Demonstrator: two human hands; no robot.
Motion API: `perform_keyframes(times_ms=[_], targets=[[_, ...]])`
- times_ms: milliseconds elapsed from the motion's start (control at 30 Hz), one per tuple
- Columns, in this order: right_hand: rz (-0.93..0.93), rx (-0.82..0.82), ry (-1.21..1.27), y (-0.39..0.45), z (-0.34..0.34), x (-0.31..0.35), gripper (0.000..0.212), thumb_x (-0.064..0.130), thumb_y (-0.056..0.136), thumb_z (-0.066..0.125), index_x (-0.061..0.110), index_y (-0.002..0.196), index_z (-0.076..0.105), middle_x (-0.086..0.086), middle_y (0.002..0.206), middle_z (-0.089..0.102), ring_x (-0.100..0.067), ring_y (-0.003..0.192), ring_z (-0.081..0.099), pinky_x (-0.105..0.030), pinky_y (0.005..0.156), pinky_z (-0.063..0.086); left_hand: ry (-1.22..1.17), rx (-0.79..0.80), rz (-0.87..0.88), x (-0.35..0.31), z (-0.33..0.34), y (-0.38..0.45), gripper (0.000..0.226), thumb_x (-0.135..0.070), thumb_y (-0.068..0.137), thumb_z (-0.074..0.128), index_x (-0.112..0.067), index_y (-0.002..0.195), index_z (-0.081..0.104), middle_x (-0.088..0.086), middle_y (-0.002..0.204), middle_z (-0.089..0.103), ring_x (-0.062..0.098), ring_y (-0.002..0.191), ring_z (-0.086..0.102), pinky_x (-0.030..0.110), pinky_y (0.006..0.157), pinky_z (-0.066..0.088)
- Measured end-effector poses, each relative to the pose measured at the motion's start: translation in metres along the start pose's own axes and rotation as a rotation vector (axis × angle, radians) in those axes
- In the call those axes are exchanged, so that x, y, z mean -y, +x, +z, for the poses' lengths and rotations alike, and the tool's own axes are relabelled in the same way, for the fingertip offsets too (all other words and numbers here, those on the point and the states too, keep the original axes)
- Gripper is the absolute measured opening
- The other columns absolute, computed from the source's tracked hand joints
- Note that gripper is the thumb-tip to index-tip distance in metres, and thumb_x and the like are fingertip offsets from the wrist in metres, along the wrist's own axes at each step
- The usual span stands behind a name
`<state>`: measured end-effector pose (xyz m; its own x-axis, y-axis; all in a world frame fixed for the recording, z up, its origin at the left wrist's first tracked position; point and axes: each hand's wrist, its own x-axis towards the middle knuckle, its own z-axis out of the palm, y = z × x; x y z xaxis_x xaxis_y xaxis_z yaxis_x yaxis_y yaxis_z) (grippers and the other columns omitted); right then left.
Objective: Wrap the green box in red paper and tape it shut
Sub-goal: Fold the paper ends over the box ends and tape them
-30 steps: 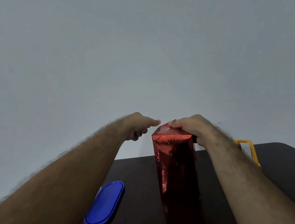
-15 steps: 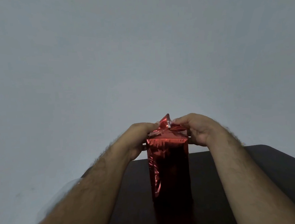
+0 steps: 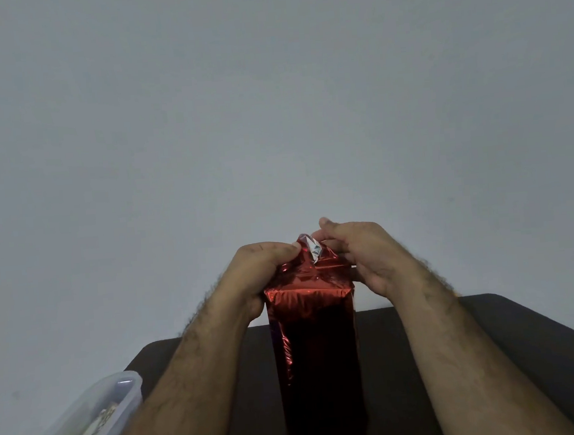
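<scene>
A tall box wrapped in shiny red paper (image 3: 313, 335) stands upright on the dark table (image 3: 512, 354), and none of its green surface shows. At its top, loose paper rises in a folded flap with a silver underside (image 3: 312, 248). My left hand (image 3: 259, 274) grips the top left of the paper, its thumb tip pressed on the flap. On the other side, my right hand (image 3: 364, 256) pinches the flap from the right with curled fingers. No tape can be made out.
A clear plastic container (image 3: 86, 428) with pale contents sits at the lower left, off the table's left corner. A plain grey wall fills the background. The table's far edge runs just behind the box.
A second ago my left hand was off the box and the right lay on its top. Both hands now hold the raised paper flap. The view shifted, so the blue lid and yellow object left the frame.
</scene>
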<state>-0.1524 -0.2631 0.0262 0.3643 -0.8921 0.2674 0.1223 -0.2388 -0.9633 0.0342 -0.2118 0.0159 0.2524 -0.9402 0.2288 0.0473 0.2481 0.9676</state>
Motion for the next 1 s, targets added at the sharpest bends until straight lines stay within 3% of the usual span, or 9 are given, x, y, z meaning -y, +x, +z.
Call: perform_keyframes(times_ms=[133,300,433,567,700,933,1000], targets=[[-0.040,0.173,-0.069,-0.005,-0.015,0.003,0.029,0.017,0.087,0.083,0.009,0.115,0.080,-0.016,0.111,0.079,-0.024,0.099,0.076,-0.037,0.079,0.059,-0.049,-0.003,0.017,0.007,0.002,0.001,0.013,-0.008,0.093,0.077,0.005,0.093,0.078,0.022,0.089,0.076,0.026,0.069,0.071,0.032,0.063,0.063],[-0.077,0.215,-0.098,-0.007,-0.021,0.005,0.032,-0.006,0.087,0.076,0.006,0.117,0.077,-0.018,0.110,0.079,-0.025,0.097,0.076,-0.044,0.091,0.061,-0.044,0.010,0.018,0.008,-0.002,0.001,0.018,-0.009,0.093,0.078,0.008,0.099,0.077,0.025,0.094,0.077,0.028,0.076,0.073,0.034,0.069,0.063],[-0.170,0.025,-0.151,-0.008,-0.005,0.004,0.022,0.000,0.083,0.084,0.006,0.104,0.080,-0.016,0.096,0.081,-0.025,0.084,0.079,-0.035,0.073,0.059,-0.027,0.043,0.041,0.005,-0.003,-0.003,0.016,-0.011,0.092,0.079,0.005,0.095,0.078,0.019,0.087,0.077,0.025,0.071,0.072,0.032,0.067,0.062],[-0.230,-0.102,-0.136,-0.009,0.009,0.003,0.015,-0.001,0.080,0.086,0.003,0.094,0.081,-0.015,0.084,0.080,-0.021,0.070,0.078,-0.025,0.060,0.057,-0.049,0.034,0.088,0.002,-0.002,-0.007,0.016,-0.010,0.091,0.080,0.006,0.095,0.078,0.024,0.094,0.078,0.029,0.079,0.072,0.037,0.077,0.062],[-0.257,-0.155,-0.141,-0.008,0.012,0.001,0.014,0.001,0.080,0.088,0.006,0.092,0.082,-0.010,0.086,0.081,-0.017,0.076,0.078,-0.022,0.065,0.058,0.028,0.038,0.170,-0.001,-0.002,-0.009,0.010,-0.010,0.090,0.082,-0.001,0.093,0.081,0.022,0.097,0.079,0.027,0.083,0.075,0.043,0.087,0.061],[-0.345,-0.057,-0.222,-0.016,0.004,0.007,0.010,0.006,0.085,0.086,0.007,0.093,0.081,-0.012,0.087,0.080,-0.017,0.079,0.078,-0.022,0.070,0.057,0.120,0.140,0.308,-0.005,-0.008,-0.014,0.009,-0.005,0.089,0.082,-0.005,0.098,0.083,0.016,0.095,0.081,0.023,0.086,0.078,0.029,0.077,0.062],[-0.299,0.024,-0.255,-0.021,-0.002,0.012,0.026,0.018,0.081,0.091,0.010,0.103,0.080,-0.012,0.097,0.081,-0.018,0.089,0.079,-0.028,0.079,0.060,0.118,0.139,0.319,-0.005,-0.008,-0.015,0.007,-0.006,0.089,0.082,-0.006,0.096,0.083,0.017,0.095,0.081,0.025,0.086,0.078,0.034,0.080,0.064]])
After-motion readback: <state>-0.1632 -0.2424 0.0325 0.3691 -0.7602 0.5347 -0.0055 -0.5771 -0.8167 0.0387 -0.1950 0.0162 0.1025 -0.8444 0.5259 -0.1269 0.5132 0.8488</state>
